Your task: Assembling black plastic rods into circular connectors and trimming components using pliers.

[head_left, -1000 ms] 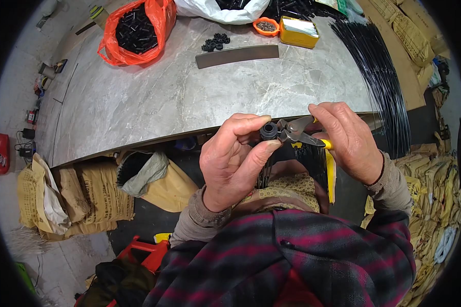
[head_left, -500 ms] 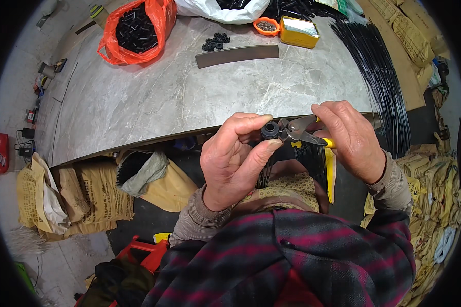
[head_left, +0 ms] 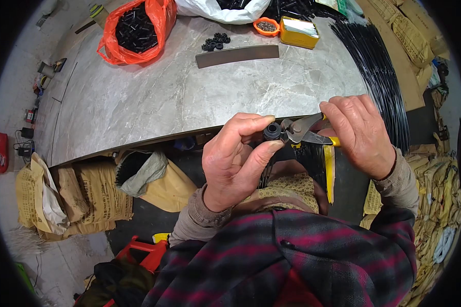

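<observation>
Between thumb and forefinger, my left hand (head_left: 235, 161) grips a small round black plastic fitting (head_left: 272, 131) with a hole in its middle. My right hand (head_left: 358, 135) is closed round the yellow handles of cutting pliers (head_left: 301, 129). Their metal jaws touch or nearly touch the right side of the fitting; exactly what lies between the jaws is too small to tell. Both hands are just off the near edge of the grey marbled table (head_left: 138, 107), above my lap.
On the table are a flat dark strip (head_left: 238, 56), small black parts (head_left: 216, 41), a red bag (head_left: 159, 41) of black pieces, an orange bowl (head_left: 266, 34) and a yellow box (head_left: 299, 39). Long black strands (head_left: 379, 77) hang over the right side. Paper sacks (head_left: 105, 194) stand below left.
My right hand has shifted slightly right and up, with the plier handles spread a bit wider. The left hand and the fitting have moved a little to the right.
</observation>
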Demonstrator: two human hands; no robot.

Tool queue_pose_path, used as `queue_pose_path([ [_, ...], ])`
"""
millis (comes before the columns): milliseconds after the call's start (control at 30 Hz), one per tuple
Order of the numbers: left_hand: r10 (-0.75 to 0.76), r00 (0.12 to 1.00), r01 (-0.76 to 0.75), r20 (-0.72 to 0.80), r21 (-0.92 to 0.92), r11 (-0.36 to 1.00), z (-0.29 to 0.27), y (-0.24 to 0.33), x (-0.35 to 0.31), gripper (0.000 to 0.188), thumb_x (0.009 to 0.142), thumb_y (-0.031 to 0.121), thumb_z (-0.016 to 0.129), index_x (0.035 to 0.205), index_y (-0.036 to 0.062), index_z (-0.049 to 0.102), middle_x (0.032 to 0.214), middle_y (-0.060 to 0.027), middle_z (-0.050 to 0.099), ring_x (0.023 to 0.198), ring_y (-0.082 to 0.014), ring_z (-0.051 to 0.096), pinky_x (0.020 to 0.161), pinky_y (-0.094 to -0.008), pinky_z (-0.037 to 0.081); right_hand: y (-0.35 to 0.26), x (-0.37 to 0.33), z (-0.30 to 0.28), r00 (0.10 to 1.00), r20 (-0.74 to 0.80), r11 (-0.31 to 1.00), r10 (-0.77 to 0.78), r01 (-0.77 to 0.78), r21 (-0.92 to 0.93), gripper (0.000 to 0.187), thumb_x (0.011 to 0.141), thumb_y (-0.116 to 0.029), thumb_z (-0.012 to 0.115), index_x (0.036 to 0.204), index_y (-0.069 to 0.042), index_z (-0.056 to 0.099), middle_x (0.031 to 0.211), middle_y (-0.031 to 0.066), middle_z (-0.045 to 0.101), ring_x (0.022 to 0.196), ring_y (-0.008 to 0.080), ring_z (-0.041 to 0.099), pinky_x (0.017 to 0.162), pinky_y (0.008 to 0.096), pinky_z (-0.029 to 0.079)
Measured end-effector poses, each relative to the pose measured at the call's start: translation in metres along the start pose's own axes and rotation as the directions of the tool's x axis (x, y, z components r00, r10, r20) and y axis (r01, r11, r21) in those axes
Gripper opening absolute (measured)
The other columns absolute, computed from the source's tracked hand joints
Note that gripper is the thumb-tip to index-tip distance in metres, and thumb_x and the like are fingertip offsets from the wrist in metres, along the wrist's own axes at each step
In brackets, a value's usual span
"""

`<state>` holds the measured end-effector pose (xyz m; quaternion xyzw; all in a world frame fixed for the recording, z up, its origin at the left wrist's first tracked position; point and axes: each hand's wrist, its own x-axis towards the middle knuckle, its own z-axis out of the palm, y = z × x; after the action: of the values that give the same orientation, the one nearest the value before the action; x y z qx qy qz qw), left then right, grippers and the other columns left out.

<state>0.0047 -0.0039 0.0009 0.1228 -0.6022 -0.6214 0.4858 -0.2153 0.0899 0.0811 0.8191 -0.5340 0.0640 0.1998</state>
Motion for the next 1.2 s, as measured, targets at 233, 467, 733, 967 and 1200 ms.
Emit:
queue_pose_path([
  [233,0.024,0.999,-0.027,0.049,0.055,0.998,-0.003,0.001,-0.003,0.032,0.088,-0.009,0.068,0.119,-0.0101,0.059,0.112,-0.0167,0.062,0.094,-0.0178,0.064,0.083,-0.0276,0.053,0.004,-0.008,0.0,0.999,0.045,0.999,-0.012,0.01,0.032,0.047,0.077,-0.018,0.076,0.113,0.003,0.053,0.095,0.0129,0.06,0.082,0.0287,0.061,0.07,0.0398,0.048],
  [467,-0.114,0.993,0.106,-0.035,-0.186,0.977,-0.024,0.004,0.0,0.031,0.091,-0.002,0.065,0.119,-0.0089,0.053,0.103,-0.0213,0.064,0.088,-0.0244,0.067,0.081,-0.0348,0.056,0.028,-0.046,0.05,0.943,0.142,0.907,0.3,-0.328,0.264,0.048,0.079,-0.03,0.079,0.111,-0.003,0.056,0.093,0.0171,0.06,0.08,0.0362,0.061,0.069,0.0408,0.048],
  [733,-0.106,0.994,0.095,-0.027,-0.255,0.962,-0.048,-0.015,0.009,0.037,0.091,0.017,0.073,0.114,-0.0049,0.054,0.094,-0.0203,0.065,0.077,-0.0259,0.067,0.07,-0.0382,0.057,0.041,-0.038,0.111,0.812,0.188,0.716,0.553,-0.578,0.391,0.035,0.094,-0.025,0.065,0.117,0.0,0.055,0.102,0.0193,0.06,0.092,0.0396,0.062,0.079,0.0422,0.048],
  [967,-0.098,0.995,0.09,-0.011,-0.322,0.943,-0.064,-0.019,0.009,0.033,0.09,0.01,0.073,0.113,-0.0078,0.057,0.097,-0.0202,0.068,0.081,-0.0253,0.069,0.076,-0.0372,0.058,0.049,-0.043,0.163,0.841,0.036,0.824,0.54,-0.537,0.183,0.037,0.092,-0.027,0.068,0.114,0.0,0.056,0.103,0.0143,0.055,0.096,0.0331,0.057,0.081,0.0405,0.047],
  [1200,-0.114,0.992,0.096,-0.059,-0.249,0.964,-0.062,-0.022,0.017,0.038,0.088,0.019,0.076,0.111,-0.0036,0.055,0.091,-0.0189,0.065,0.073,-0.0262,0.066,0.068,-0.0394,0.057,0.05,-0.046,0.172,0.803,-0.02,0.799,0.596,-0.59,0.119,0.04,0.089,-0.028,0.072,0.114,0.0,0.057,0.106,0.0148,0.054,0.098,0.032,0.056,0.082,0.041,0.046],
])
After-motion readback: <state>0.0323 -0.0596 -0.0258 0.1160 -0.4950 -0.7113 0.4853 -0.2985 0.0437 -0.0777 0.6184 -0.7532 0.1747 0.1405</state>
